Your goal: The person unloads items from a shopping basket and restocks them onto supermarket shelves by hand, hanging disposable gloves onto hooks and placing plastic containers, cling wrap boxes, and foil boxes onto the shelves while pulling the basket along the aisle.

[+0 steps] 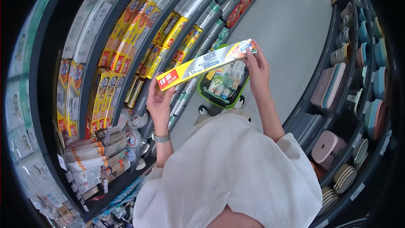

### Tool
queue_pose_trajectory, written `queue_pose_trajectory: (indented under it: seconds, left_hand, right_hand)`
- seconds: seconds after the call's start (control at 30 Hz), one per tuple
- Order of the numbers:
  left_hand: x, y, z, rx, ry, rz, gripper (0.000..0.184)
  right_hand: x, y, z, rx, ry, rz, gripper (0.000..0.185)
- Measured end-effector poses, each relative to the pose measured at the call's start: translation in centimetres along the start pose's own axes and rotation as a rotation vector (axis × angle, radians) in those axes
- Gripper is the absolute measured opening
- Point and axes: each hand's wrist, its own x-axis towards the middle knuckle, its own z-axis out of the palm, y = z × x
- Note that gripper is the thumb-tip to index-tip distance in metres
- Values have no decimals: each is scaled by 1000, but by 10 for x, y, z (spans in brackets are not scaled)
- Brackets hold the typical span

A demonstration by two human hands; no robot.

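A long yellow and silver box of Glad aluminum foil [206, 64] is held up between both hands, its printed front facing me and its right end higher than its left. My left hand [160, 101] grips the lower left end, by the red logo. At the upper right end, my right hand [256, 64] has its fingers closed round the box. Below and behind the box is a green-rimmed basket [205, 97] on the floor, holding several packaged goods. The box hides part of it.
Shelves on the left carry yellow boxes [130, 36], white boxes and hanging packets [88, 156]. Shelves on the right hold stacked bowls, plates [374, 118] and a pink container [328, 147]. Grey tiled floor [287, 29] runs between them.
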Motion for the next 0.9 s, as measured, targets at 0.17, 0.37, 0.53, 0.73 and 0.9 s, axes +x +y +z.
queue_pose_trajectory:
  seconds: [0.17, 0.37, 0.53, 0.73, 0.9]
  left_hand:
    - [-6, 17, -37, -41, 47, 46, 59]
    - [-18, 31, -90, -60, 75, 176, 59]
    - [-29, 33, -129, -126, 51, 208, 57]
    - [-33, 7, -172, 112, 86, 318, 56]
    - [-49, 20, -206, 164, 139, 272, 57]
  right_hand:
    - [-32, 0, 38, -181, -4, -74, 54]
    - [-66, 13, 87, -105, -43, -109, 59]
    - [-92, 18, 118, -114, -61, -165, 59]
    - [-119, 35, 149, -280, -50, -206, 56]
    - [-131, 57, 163, -330, -137, -202, 53]
